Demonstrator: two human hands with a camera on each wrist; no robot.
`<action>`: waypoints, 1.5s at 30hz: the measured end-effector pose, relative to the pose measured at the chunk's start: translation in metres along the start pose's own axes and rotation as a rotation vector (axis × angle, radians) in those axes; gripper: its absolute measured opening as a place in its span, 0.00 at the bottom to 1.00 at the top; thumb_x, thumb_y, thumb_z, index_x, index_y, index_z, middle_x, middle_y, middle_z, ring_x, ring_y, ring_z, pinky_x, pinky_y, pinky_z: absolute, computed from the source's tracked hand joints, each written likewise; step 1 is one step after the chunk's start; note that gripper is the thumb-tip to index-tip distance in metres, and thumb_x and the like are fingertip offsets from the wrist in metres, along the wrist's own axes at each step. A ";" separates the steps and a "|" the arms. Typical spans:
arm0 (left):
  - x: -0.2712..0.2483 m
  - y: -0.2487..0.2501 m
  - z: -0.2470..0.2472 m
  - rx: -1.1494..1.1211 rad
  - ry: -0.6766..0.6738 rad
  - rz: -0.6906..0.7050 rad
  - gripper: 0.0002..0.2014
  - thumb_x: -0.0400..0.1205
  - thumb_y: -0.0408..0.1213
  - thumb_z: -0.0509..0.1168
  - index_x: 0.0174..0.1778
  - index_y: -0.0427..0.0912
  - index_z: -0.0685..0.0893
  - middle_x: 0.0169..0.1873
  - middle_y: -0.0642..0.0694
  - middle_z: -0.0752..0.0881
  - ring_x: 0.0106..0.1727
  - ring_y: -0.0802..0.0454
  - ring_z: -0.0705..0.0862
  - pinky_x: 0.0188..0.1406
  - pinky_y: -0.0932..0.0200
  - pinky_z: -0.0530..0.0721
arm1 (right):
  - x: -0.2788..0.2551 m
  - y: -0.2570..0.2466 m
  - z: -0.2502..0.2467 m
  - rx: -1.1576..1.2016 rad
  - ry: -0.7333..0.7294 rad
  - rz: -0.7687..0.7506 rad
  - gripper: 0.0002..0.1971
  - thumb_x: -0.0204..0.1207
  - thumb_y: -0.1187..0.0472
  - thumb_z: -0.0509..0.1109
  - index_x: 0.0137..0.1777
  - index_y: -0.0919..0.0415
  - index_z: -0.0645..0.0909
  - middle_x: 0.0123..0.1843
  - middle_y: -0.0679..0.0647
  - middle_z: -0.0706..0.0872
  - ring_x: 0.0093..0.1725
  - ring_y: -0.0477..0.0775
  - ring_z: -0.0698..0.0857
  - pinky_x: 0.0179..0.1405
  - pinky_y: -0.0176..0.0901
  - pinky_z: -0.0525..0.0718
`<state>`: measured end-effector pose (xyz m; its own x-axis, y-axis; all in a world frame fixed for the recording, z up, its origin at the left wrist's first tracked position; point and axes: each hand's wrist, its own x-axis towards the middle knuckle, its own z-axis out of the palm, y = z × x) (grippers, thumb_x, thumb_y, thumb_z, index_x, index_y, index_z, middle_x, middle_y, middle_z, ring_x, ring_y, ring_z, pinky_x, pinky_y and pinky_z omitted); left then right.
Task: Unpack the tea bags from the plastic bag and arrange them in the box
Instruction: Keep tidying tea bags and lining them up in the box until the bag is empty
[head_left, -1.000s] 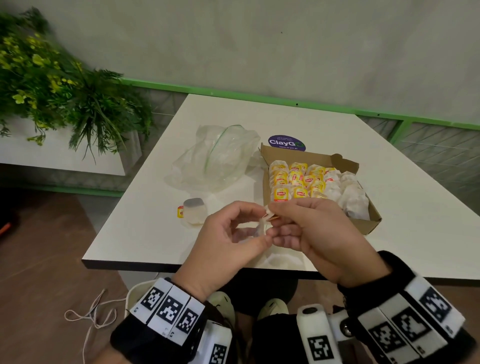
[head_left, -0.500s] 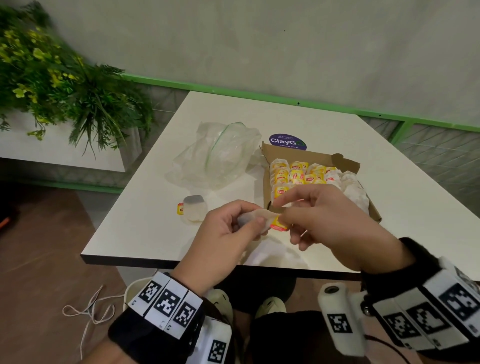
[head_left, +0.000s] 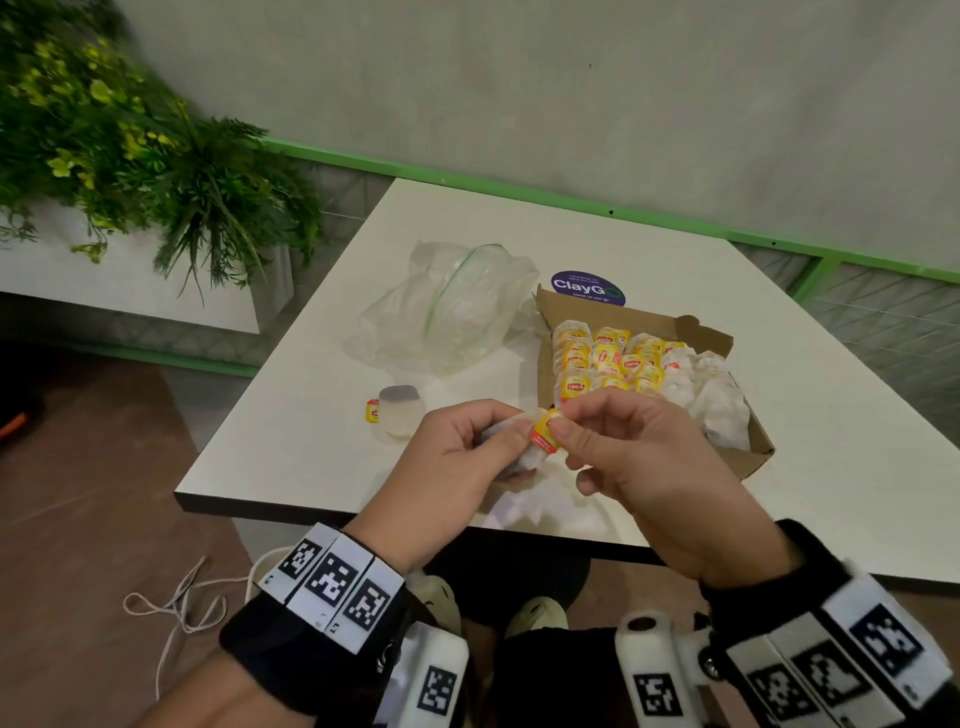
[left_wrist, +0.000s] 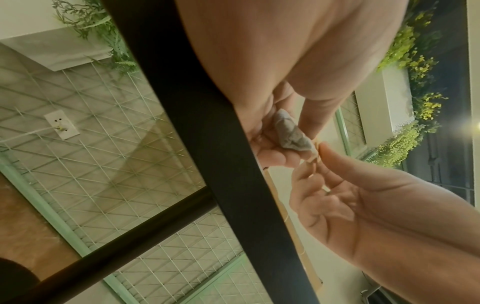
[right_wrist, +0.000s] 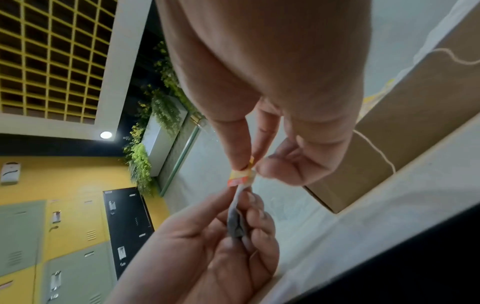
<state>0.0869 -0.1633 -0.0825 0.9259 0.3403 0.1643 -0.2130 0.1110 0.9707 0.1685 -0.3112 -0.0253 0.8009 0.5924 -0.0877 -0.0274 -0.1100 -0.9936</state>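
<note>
A person sits at a white square desk (head_left: 649, 249), seen from above, with both hands raised just over its near edge; the left hand (head_left: 457, 462) is curled around a small crumpled white paper tea bag (left_wrist: 292, 133), pinching it between thumb and fingers; the right hand (head_left: 639, 457) pinches the bag's little yellow and red paper tag (head_left: 545, 431) between thumb and forefinger, its other fingers loosely curled; the two hands nearly touch, with the tag between them.

Just beyond the right hand lies an open, shallow brown cardboard box (head_left: 706, 332); its left part is filled with rows of tea bags showing yellow tags (head_left: 605, 358), and its right part holds a loose heap of white tea bags (head_left: 722, 400); the held tea bag is outside the box, in front of its near left corner.

To the left of the box a crumpled clear plastic bag with a green seal strip (head_left: 457, 306) lies on the desk; nearer the person, one single tea bag with a yellow tag (head_left: 397, 410) lies flat by itself, well apart from the box; a round dark blue sticker reading ClayGo (head_left: 587, 287) sits behind the box.

A leafy green plant with yellow flowers in a white planter (head_left: 119, 156) stands to the left beyond the desk; a white cord (head_left: 176, 603) lies on the brown floor.
</note>
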 end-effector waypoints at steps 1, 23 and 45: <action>0.000 0.001 0.000 -0.013 0.003 -0.001 0.09 0.88 0.29 0.64 0.47 0.33 0.89 0.27 0.56 0.85 0.31 0.63 0.81 0.38 0.69 0.82 | -0.001 0.002 0.002 -0.027 0.011 -0.038 0.02 0.75 0.67 0.77 0.45 0.66 0.87 0.35 0.58 0.86 0.33 0.49 0.80 0.29 0.39 0.81; -0.001 -0.011 0.004 0.090 0.178 0.163 0.06 0.72 0.36 0.82 0.42 0.50 0.94 0.40 0.39 0.92 0.43 0.32 0.88 0.49 0.39 0.88 | -0.004 0.017 0.017 0.051 0.261 -0.297 0.09 0.76 0.70 0.77 0.55 0.66 0.87 0.39 0.61 0.90 0.35 0.49 0.88 0.34 0.38 0.87; 0.001 -0.013 0.003 0.183 0.109 0.127 0.03 0.75 0.43 0.76 0.41 0.50 0.92 0.42 0.43 0.91 0.47 0.31 0.87 0.56 0.30 0.86 | -0.003 0.016 0.012 -0.149 0.237 -0.398 0.03 0.75 0.67 0.79 0.43 0.58 0.91 0.36 0.51 0.91 0.35 0.43 0.87 0.38 0.36 0.86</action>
<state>0.0911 -0.1669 -0.0945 0.8541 0.4406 0.2763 -0.2559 -0.1066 0.9608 0.1583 -0.3049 -0.0420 0.8463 0.4157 0.3332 0.3810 -0.0352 -0.9239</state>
